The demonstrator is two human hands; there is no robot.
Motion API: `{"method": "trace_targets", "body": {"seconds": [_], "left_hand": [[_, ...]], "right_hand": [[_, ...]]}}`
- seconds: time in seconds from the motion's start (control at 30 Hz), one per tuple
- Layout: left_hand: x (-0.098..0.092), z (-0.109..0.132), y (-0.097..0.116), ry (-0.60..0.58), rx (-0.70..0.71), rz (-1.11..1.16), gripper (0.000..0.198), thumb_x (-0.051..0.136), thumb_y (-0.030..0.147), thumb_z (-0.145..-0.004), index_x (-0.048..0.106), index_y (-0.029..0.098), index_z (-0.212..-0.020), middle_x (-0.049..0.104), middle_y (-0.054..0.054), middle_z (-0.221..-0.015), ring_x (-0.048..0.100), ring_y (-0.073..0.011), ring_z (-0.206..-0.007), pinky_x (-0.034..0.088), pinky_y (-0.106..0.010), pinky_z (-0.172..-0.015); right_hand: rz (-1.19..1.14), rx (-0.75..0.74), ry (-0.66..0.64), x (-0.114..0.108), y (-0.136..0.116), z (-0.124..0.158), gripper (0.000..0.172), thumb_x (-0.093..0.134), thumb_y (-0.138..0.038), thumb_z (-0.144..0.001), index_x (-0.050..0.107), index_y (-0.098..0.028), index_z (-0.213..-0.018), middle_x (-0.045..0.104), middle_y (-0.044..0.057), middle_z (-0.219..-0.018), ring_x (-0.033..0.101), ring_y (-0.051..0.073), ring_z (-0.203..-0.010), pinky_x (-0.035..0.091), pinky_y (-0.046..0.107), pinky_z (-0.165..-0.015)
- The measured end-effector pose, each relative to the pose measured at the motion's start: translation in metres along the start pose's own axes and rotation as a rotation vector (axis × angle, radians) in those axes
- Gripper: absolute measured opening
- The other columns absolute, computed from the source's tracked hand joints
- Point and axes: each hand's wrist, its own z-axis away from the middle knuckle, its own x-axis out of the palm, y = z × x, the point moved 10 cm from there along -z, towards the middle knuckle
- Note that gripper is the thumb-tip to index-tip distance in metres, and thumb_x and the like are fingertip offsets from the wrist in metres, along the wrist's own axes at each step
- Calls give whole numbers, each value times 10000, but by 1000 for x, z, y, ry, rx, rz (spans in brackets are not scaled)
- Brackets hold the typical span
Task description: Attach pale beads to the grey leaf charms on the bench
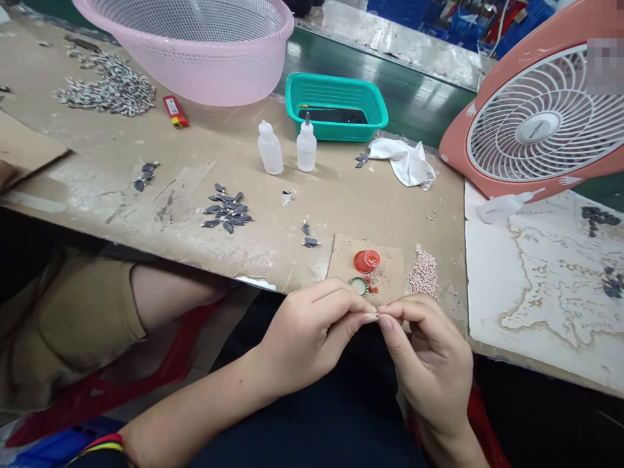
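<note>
Fingertip to fingertip, my left hand (319, 328) and my right hand (429, 357) meet just off the table's front edge. Both are closed in a pinch on a tiny piece (377, 314), too small to name. Right behind them, a cardboard piece (341, 260) carries a small red pot (366, 260), a bottle cap (359, 286) and red bits. Beside it lies a heap of tiny pinkish pieces (423, 273). Dark leaf-shaped pieces (229, 211) form a pile to the left, with a couple more (310, 242) closer to my hands.
At the back stand a pink basket (229, 71), a green basket (336, 133) and two squeeze bottles (307, 148). A white cloth (404, 162) and an orange fan (536, 130) are at right. A lighter (175, 112) lies far left. Someone's leg (170, 292) is beside me.
</note>
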Motion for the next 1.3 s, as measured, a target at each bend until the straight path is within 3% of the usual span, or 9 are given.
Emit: {"method": "trace_targets", "body": {"seconds": [0.2, 0.27, 0.37, 0.47, 0.67, 0.77, 0.97, 1.17, 1.3], "left_hand": [[-3, -1, -18, -67, -120, -19, 85, 616, 136, -940, 667, 186, -894, 720, -7, -860, 673, -126, -797, 528, -234, -736], [-17, -5, -32, -22, -140, -175, 85, 601, 193, -959, 669, 192, -907, 719, -18, -875, 665, -153, -820, 521, -270, -757], [-46, -10, -59, 96, -204, -583, 116, 594, 280, -963, 680, 202, -973, 715, -56, -952, 634, -237, -942, 498, -358, -826], [-57, -12, -82, 79, -263, -799, 137, 600, 311, -954, 683, 211, -996, 705, -66, -993, 603, -277, -990, 481, -398, -847], [-54, -11, -88, 45, -251, -776, 120, 585, 287, -957, 663, 204, -920, 700, -51, -962, 595, -261, -935, 471, -403, -848], [-59, -8, -85, 109, -231, -669, 99, 576, 261, -963, 651, 202, -940, 707, -37, -945, 615, -234, -923, 479, -379, -859], [-70, 0, -83, 219, -224, -412, 76, 607, 227, -938, 677, 206, -959, 700, -10, -870, 633, -159, -791, 513, -277, -708], [-72, 1, -85, 156, -246, -377, 133, 596, 237, -943, 722, 203, -968, 737, -29, -960, 671, -187, -923, 525, -316, -860], [-89, 2, -93, 140, -355, -494, 173, 582, 280, -951, 724, 221, -1029, 728, -39, -1013, 666, -229, -970, 515, -359, -870]], "right_hand": [[51, -23, -12, 5, -3, -7, 75, 635, -167, -876, 652, -240, -877, 617, -7, -776, 588, 151, -702, 483, 288, -611], [65, 0, 18, 2, 1, -11, 62, 633, -187, -883, 642, -239, -851, 606, -12, -766, 576, 145, -697, 471, 287, -619], [122, 37, 71, -6, 11, -22, 67, 632, -226, -892, 641, -233, -826, 611, -10, -774, 568, 142, -714, 461, 288, -642], [203, 57, 70, -10, 21, -35, 107, 622, -277, -899, 647, -222, -810, 607, -6, -758, 551, 144, -695, 459, 295, -642], [349, 69, 2, -5, 31, -52, 131, 603, -300, -895, 660, -211, -816, 615, 4, -756, 543, 147, -667, 455, 299, -638], [399, 91, -42, 0, 33, -56, 134, 602, -302, -892, 664, -211, -816, 622, 7, -764, 550, 144, -658, 449, 298, -637], [517, 81, -88, 6, 32, -63, 138, 591, -284, -882, 657, -213, -784, 617, 7, -723, 541, 154, -646, 420, 298, -616], [550, 93, -98, 5, 31, -65, 129, 600, -272, -873, 666, -212, -780, 616, 2, -723, 548, 153, -656, 425, 300, -624], [555, 101, -103, 5, 31, -65, 124, 613, -273, -870, 660, -217, -770, 615, -6, -718, 553, 149, -660, 422, 297, -627]]}}
